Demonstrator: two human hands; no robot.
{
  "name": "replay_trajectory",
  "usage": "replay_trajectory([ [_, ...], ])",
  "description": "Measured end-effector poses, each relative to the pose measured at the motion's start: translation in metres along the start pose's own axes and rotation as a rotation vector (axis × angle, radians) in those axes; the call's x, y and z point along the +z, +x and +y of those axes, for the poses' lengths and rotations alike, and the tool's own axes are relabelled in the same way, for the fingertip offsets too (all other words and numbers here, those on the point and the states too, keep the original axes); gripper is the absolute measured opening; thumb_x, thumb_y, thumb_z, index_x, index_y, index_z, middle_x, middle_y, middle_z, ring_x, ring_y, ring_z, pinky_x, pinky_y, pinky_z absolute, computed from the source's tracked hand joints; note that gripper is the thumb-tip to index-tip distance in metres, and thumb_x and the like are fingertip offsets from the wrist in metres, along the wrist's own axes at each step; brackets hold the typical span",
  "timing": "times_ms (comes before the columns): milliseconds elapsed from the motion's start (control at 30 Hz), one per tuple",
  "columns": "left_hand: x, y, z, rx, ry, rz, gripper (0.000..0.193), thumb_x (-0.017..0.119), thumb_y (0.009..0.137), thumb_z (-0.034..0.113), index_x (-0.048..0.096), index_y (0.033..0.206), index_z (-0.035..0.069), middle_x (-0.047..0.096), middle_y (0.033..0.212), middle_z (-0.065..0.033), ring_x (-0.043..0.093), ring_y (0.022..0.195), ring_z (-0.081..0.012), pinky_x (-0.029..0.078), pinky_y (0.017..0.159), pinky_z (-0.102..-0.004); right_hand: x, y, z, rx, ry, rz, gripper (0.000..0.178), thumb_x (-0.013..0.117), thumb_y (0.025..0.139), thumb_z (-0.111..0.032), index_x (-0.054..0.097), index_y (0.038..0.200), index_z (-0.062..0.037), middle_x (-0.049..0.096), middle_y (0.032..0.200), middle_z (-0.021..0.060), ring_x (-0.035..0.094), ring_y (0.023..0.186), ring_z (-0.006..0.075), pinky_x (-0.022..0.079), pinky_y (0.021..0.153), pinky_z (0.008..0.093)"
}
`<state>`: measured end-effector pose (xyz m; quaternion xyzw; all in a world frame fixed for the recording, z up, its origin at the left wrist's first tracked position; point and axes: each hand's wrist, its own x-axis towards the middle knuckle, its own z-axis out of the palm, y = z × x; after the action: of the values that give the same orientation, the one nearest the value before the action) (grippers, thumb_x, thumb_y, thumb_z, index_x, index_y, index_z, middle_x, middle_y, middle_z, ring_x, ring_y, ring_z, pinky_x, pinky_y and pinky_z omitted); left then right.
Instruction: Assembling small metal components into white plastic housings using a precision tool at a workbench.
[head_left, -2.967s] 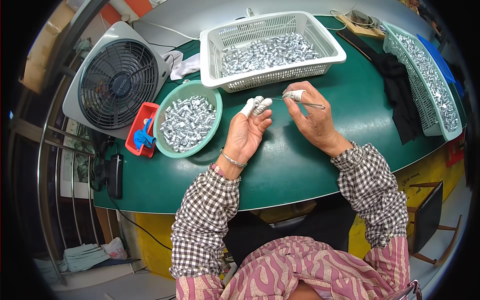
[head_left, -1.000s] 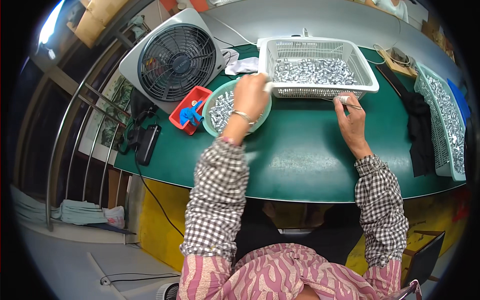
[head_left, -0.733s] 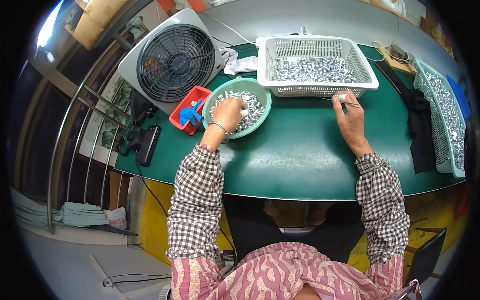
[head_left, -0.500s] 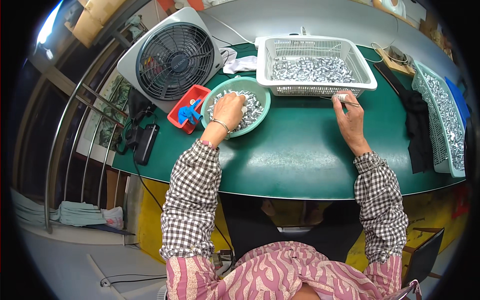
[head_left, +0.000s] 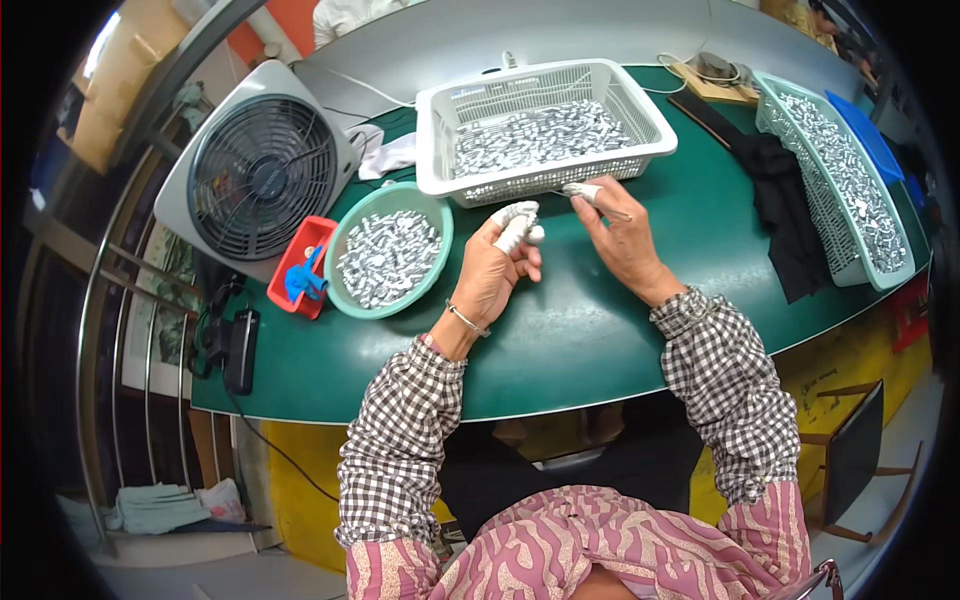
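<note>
My left hand [head_left: 494,262] is over the table, just right of the green bowl, with white coverings on the thumb and a finger. Its fingers are pinched together; whatever they hold is too small to make out. Facing it, my right hand [head_left: 628,240] grips a thin metal tool [head_left: 622,215] whose slim end sticks out past the fingers. A white covering is on one of this hand's fingers too. The round light-green bowl [head_left: 443,222] is filled with small silvery metal cylinders [head_left: 388,258]. Behind both hands, a white plastic basket [head_left: 648,147] contains many similar pieces.
Left of the bowl stands a red tray [head_left: 281,290] with a blue glove [head_left: 304,277], beside a box fan [head_left: 262,175]. A white cloth [head_left: 388,157] lies behind the bowl. At right are black cloth [head_left: 785,215] and a pale-green basket [head_left: 880,270] of metal pieces.
My left hand has left the bowl and moved right, toward my right hand. My right hand still has the thin tool. The whole view has shifted, so the table items appear farther left.
</note>
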<state>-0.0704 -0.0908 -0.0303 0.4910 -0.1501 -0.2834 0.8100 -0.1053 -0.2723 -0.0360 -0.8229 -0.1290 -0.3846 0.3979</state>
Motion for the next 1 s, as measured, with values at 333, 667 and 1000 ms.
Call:
replay_trajectory([
  [333,-0.012,0.001,-0.004,-0.038,-0.175,-0.001,0.03,0.048,0.09,0.014,0.047,0.119,0.003,0.057,0.097,-0.0057,0.054,0.072,-0.012,0.049,0.055,-0.0242,-0.003,-0.006,-0.015,-0.035,0.102,-0.044,0.012,0.055,0.083,0.0,0.057,0.093,0.0036,0.058,0.087,0.0126,0.055,0.065,0.0174,0.045,0.056,0.0265],
  [667,-0.014,0.001,-0.009,-0.069,-0.135,0.027,0.028,0.051,0.088,0.009,0.05,0.115,0.002,0.056,0.097,-0.0044,0.053,0.073,-0.0106,0.049,0.057,-0.0234,0.0,-0.009,-0.022,-0.171,0.149,-0.108,0.011,0.055,0.081,0.002,0.058,0.092,0.0031,0.061,0.089,0.0152,0.059,0.062,0.021,0.046,0.052,0.0277],
  [1000,-0.016,0.001,-0.011,-0.104,-0.166,0.048,0.028,0.052,0.088,0.01,0.05,0.115,0.001,0.057,0.095,-0.0056,0.054,0.07,-0.0104,0.05,0.055,-0.0234,0.001,-0.01,-0.023,-0.162,0.13,-0.125,0.011,0.057,0.08,0.002,0.057,0.091,0.0031,0.061,0.088,0.0155,0.059,0.062,0.0219,0.045,0.051,0.0277],
])
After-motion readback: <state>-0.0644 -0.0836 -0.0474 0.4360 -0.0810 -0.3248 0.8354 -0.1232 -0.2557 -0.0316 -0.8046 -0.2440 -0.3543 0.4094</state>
